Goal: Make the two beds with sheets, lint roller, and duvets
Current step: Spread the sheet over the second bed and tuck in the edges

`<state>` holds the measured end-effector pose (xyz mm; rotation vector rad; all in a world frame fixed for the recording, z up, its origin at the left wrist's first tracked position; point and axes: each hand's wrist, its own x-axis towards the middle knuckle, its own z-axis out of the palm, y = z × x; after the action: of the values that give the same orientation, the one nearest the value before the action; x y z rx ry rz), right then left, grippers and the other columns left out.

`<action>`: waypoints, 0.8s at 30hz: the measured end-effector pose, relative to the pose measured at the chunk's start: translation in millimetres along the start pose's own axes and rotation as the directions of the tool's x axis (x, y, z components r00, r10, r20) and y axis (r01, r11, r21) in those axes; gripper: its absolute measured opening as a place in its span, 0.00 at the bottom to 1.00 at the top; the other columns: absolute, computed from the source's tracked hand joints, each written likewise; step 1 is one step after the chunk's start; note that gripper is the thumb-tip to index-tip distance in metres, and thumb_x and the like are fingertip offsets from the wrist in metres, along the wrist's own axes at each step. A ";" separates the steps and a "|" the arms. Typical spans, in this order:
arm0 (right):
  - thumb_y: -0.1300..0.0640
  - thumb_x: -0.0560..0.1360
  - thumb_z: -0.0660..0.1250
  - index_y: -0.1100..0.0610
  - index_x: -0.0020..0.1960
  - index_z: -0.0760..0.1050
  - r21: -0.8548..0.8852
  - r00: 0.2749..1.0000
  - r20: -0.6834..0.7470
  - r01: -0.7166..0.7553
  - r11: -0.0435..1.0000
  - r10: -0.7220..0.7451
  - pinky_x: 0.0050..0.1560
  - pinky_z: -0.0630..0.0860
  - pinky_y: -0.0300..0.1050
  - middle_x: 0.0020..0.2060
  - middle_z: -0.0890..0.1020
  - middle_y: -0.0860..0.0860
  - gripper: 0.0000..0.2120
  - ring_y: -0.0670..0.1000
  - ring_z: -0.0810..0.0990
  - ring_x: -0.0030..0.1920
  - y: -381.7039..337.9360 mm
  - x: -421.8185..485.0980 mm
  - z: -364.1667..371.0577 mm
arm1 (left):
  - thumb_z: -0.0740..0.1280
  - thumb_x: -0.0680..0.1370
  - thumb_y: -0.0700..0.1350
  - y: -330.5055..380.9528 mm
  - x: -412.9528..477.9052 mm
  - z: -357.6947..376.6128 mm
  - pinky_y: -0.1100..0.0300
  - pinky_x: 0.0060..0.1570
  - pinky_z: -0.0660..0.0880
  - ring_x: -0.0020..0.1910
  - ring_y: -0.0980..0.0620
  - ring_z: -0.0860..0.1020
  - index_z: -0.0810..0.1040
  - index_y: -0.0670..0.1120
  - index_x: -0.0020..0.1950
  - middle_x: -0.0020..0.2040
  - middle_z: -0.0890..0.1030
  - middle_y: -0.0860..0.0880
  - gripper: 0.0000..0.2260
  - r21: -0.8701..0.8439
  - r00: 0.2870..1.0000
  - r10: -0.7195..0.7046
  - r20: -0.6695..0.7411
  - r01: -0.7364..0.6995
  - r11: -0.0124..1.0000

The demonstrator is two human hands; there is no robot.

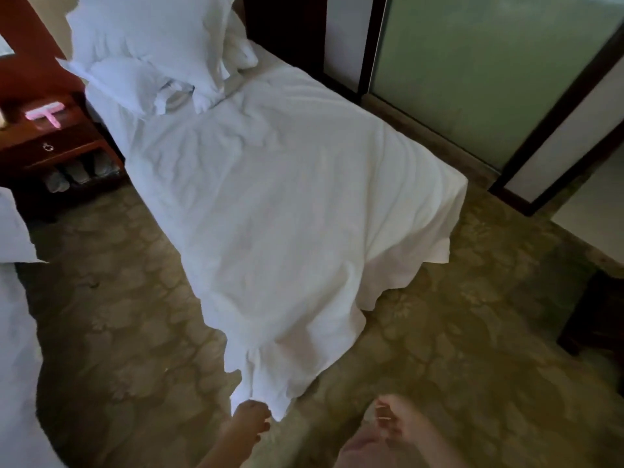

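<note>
Patterned olive carpet (439, 332) over the lower half of the frame and up the left side.

White sheet (287, 214) spread, wrinkled, from upper left to lower centre, covering the bed (265, 57) and hanging over its right edge and foot down toward the carpet. Lowest corner drawn out to a point at bottom centre.

Frosted green glass panel (472, 62) in a dark frame at upper right, just beyond the bed.

Heap of white pillows (145, 32) at upper left, at the head of the bed and lying on the sheet, with a smaller, crumpled one in front of the large one.

Part of a second bed (13, 332) in white linen along the left edge, well apart from the first across the carpet.

Dark wooden bedside worktop (77, 136) at middle left, just beside the head of the bed, with a ring-handled drawer and an open shelf below holding pale bundles too dim to identify.

Pink lint roller (45, 113) lying flat on that worktop, handle toward lower right.

Left grip (251, 422) at bottom centre, pinching the sheet's drawn-out corner.

Right grip (388, 423) at bottom right of centre, apart from the sheet, blurred, fingers curled. Clenched or merely slack: cannot tell.
</note>
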<state>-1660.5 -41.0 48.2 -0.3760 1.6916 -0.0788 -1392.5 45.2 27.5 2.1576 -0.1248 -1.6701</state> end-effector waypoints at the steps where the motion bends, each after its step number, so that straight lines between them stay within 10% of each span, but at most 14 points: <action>1: 0.59 0.79 0.59 0.60 0.37 0.73 0.018 1.000 -0.010 0.005 1.000 -0.005 0.31 0.64 0.41 0.31 0.76 0.56 0.13 0.53 0.73 0.31 -12.4 3.8 -24.9 | 0.61 0.78 0.35 17.2 -1.8 20.7 0.60 0.37 0.68 0.37 0.49 0.75 0.75 0.41 0.47 0.41 0.78 0.46 0.04 0.003 1.000 -0.002 0.013 0.002 1.000; 10: 0.61 0.80 0.57 0.60 0.35 0.71 0.121 0.970 -0.204 0.162 0.979 -0.135 0.20 0.66 0.34 0.15 0.73 0.49 0.16 0.43 0.71 0.13 -126.5 39.1 -212.4 | 0.61 0.78 0.36 151.2 -3.9 205.2 0.65 0.22 0.62 0.23 0.53 0.71 0.76 0.40 0.41 0.32 0.76 0.46 0.07 -0.030 0.997 0.082 0.008 -0.082 0.996; 24: 0.61 0.79 0.62 0.60 0.50 0.75 -0.069 0.968 -0.126 0.212 0.975 -0.219 0.35 0.69 0.43 0.36 0.79 0.54 0.04 0.50 0.76 0.35 -364.5 145.6 -300.7 | 0.64 0.74 0.30 332.7 98.2 338.1 0.61 0.28 0.72 0.33 0.45 0.78 0.75 0.36 0.40 0.35 0.79 0.42 0.04 -0.221 0.998 -0.045 -0.033 0.037 0.974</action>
<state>-1895.7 -475.9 54.8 -0.6074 1.7819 -0.2218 -1626.2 -377.7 -6.7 2.0358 0.1125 -1.5822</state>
